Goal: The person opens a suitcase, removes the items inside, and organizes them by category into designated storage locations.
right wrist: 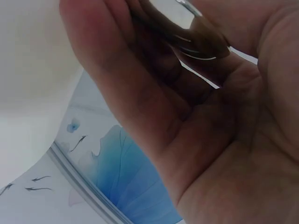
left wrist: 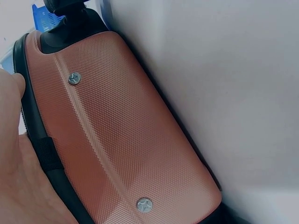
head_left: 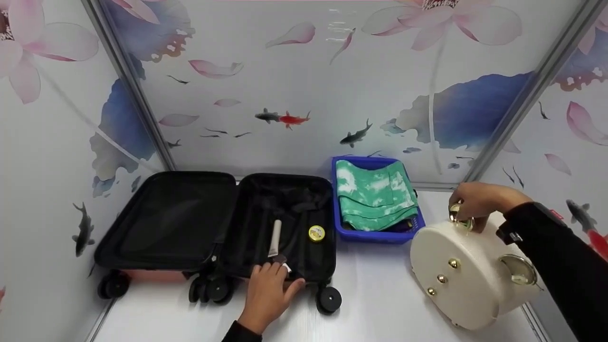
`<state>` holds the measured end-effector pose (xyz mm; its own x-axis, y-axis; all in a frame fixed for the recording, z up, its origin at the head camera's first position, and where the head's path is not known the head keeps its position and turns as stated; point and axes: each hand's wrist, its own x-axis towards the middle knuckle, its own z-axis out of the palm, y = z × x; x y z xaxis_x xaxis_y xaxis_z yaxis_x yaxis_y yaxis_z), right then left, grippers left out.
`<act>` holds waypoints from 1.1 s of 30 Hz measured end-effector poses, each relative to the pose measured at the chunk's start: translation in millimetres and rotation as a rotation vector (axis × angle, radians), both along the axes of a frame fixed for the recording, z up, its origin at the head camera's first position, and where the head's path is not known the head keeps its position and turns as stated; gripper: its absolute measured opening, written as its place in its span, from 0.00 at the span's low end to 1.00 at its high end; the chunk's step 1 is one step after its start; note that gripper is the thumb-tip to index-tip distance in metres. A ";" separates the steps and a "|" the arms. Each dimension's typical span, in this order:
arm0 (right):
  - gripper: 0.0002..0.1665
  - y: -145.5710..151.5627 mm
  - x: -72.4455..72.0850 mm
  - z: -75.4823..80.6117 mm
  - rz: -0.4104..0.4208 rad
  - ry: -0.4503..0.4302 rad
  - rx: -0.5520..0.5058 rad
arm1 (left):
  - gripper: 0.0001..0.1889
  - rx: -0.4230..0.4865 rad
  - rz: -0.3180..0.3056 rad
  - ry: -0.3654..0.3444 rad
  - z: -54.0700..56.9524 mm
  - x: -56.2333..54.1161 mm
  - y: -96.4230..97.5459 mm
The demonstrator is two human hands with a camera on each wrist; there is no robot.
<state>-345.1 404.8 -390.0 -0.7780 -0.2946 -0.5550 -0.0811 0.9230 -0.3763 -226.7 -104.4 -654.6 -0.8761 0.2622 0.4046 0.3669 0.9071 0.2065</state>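
An unfolded suitcase (head_left: 166, 223) with a black lining lies at the left and middle; its pinkish ribbed shell (left wrist: 107, 126) shows in the left wrist view. My left hand (head_left: 270, 292) rests on the near rim of its right half, fingers reaching over the edge. Just beyond those fingertips is a small dark item (head_left: 280, 259), partly hidden. A white tube (head_left: 275, 237) and a round yellow-lidded tin (head_left: 316, 233) lie inside that half. At the right, my right hand (head_left: 484, 202) grips a shiny gold handle (right wrist: 201, 42) on a tilted cream hard case (head_left: 456, 285) with gold studs.
A blue basket (head_left: 375, 236) holding folded green-and-white cloth (head_left: 375, 194) stands against the back wall, close beside the suitcase. Black wheels (head_left: 328, 299) stick out at the suitcase's near side. Printed panels with metal corner strips (head_left: 527, 90) enclose the white surface.
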 end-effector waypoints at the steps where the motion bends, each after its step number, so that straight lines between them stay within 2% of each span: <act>1: 0.14 -1.5 -0.2 0.1 -0.002 -0.013 -0.005 | 0.27 0.000 -0.001 0.005 -0.2 -0.1 -0.1; 4: 0.21 -6.9 -1.0 -0.7 -0.024 -0.054 -0.020 | 0.28 -0.003 -0.001 0.012 -0.7 -0.3 -0.6; 9: 0.22 -17.2 -1.7 -4.6 -0.048 -0.082 -0.047 | 0.28 -0.010 0.005 -0.002 -0.6 -0.4 -1.9; 15: 0.22 -31.9 0.3 -9.8 -0.093 -0.061 -0.088 | 0.27 -0.004 0.006 -0.019 -0.4 0.3 -2.5; 23: 0.23 -55.3 5.0 -13.2 -0.137 -0.037 -0.109 | 0.26 -0.004 0.001 0.001 -4.0 1.4 -2.3; 33: 0.22 -80.5 5.1 -13.3 -0.185 -0.026 -0.148 | 0.26 0.005 -0.001 0.034 -1.2 2.1 -0.8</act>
